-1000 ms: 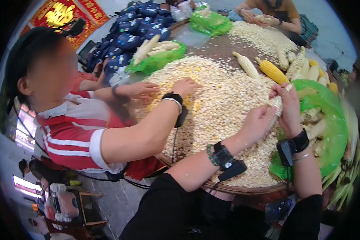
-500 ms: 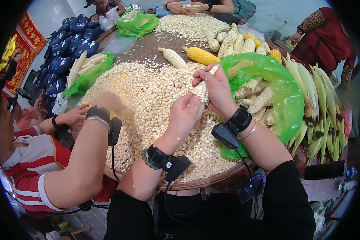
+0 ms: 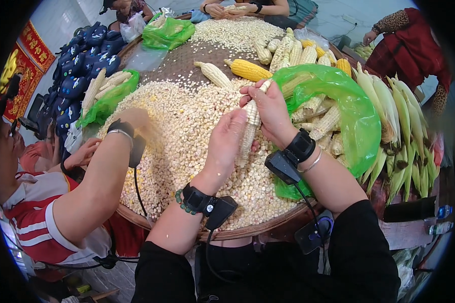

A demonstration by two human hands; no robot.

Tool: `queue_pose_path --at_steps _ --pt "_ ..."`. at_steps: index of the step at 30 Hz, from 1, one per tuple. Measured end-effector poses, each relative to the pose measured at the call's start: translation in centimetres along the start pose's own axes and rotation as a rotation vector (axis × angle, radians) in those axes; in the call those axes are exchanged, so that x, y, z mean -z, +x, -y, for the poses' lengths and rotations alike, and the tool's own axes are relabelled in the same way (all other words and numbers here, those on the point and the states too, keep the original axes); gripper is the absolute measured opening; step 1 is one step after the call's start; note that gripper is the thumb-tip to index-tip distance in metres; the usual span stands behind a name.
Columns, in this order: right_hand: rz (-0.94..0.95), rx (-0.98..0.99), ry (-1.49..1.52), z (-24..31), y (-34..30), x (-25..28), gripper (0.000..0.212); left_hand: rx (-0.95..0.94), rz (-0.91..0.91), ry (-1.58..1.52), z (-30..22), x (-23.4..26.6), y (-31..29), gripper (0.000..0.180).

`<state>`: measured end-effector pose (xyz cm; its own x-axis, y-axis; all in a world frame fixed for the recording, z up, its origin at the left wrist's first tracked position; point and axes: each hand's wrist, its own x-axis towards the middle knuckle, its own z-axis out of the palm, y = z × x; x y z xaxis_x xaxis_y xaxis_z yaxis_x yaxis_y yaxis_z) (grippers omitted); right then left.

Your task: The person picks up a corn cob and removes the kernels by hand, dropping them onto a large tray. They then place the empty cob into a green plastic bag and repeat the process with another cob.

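Observation:
A pale, partly shelled corn cob (image 3: 248,135) is tilted upright between my hands, above the heap of loose kernels. My left hand (image 3: 225,139) closes on its lower left side, with the thumb pressed along the rows. Higher up, my right hand (image 3: 273,112) is wrapped round the cob, its fingers partly hidden behind it. Under both hands spread cream-coloured corn kernels (image 3: 182,134) in a round woven tray (image 3: 182,68). Right beside my right hand is a green plastic bag (image 3: 361,131) with several pale cobs (image 3: 326,122) in it.
A yellow cob (image 3: 248,70) and a pale cob (image 3: 213,74) lie beyond my hands. Husked ears (image 3: 409,136) are piled at the right. At the left a co-worker's arm (image 3: 98,187) reaches over the tray. Another green bag (image 3: 108,101) holds cobs. More people sit at the far side.
My left hand has shifted slightly left, and more of the cob's lower part shows between my hands. The whole view has moved a little. The co-worker's blurred hand at the left keeps moving.

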<state>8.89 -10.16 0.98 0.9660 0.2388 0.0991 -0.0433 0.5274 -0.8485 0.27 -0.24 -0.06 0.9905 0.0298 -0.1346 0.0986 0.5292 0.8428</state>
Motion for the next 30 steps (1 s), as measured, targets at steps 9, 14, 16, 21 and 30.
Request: queue_pose_path --at_steps 9,14,16,21,30 --pt "0.016 -0.006 -0.012 0.1 -0.1 -0.2 0.017 -0.190 0.071 0.564 0.0 0.4 0.0 0.028" --pt "0.011 0.022 -0.032 0.2 0.0 -0.1 0.015 -0.167 0.059 0.603 -0.4 -0.3 -0.4 0.027" --pt "0.013 0.021 -0.028 0.2 0.1 0.1 0.015 -0.189 0.064 0.590 -0.4 -0.5 -0.6 0.027" --pt "0.019 0.032 -0.019 0.3 0.4 0.3 0.015 -0.230 0.076 0.572 -0.3 -0.7 -0.6 0.029" --pt "-0.012 -0.043 -0.016 0.5 0.0 -0.1 0.017 -0.007 0.056 0.066 -0.3 -0.1 -0.1 0.041"
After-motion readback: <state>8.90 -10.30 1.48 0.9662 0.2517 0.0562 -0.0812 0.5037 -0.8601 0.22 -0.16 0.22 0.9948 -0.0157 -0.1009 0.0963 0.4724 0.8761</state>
